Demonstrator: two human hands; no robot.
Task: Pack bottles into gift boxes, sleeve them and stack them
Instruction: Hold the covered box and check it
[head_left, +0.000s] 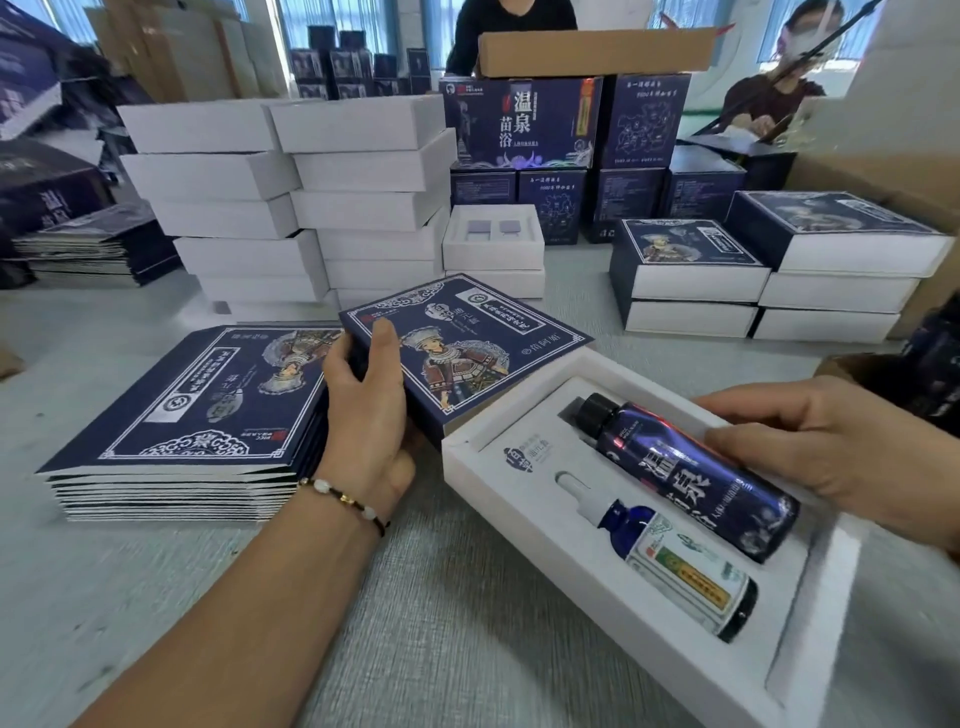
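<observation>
Bottles (691, 475) sit packed; while your right hand (831, 452) steadies the box (519, 525), square the sleeve (467, 348) your left hand (369, 410) grips.

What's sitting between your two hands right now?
In the head view, the navy sleeve gripped by the left hand and the open white box, holding a large dark bottle touched by the right hand and a smaller dropper bottle.

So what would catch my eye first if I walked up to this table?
Probably the open white box at front right, with a big dark blue bottle and a smaller dropper bottle lying in it, the right hand resting on the big one. Just left, the left hand grips a navy sleeve printed with a costumed figure, beside a pile of flat sleeves.
</observation>
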